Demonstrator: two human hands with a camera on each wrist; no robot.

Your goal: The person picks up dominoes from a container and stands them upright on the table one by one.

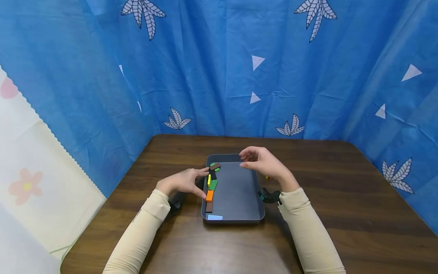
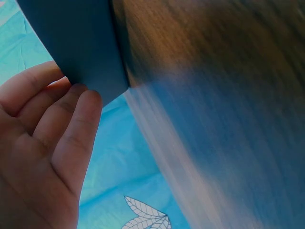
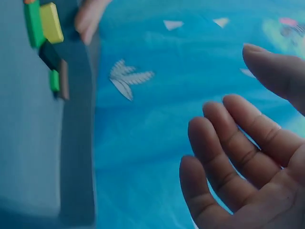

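A dark grey tray (image 1: pixel 239 194) lies on the table with a row of domino-like blocks along its left wall. My left hand (image 1: pixel 184 182) is at that wall, fingers spread and straight, with the thumb tip by an orange block (image 1: pixel 209 196). In the left wrist view, several fingertips of the left hand (image 2: pixel 52 124) meet the tray's outer side (image 2: pixel 90 57). Over the tray's far right corner hovers my right hand (image 1: pixel 261 161); its fingers are loosely bent with nothing between them. Near the left fingers are a yellow block (image 1: pixel 209 180) and a black block (image 1: pixel 213 174).
A brown block (image 1: pixel 209 207) and a light blue block (image 1: pixel 215 217) lie at the tray's near left corner. Small coloured pieces (image 1: pixel 268 177) show right of the tray, partly behind the right wrist. A blue curtain (image 1: pixel 219 76) hangs behind the wooden table (image 1: pixel 342 205).
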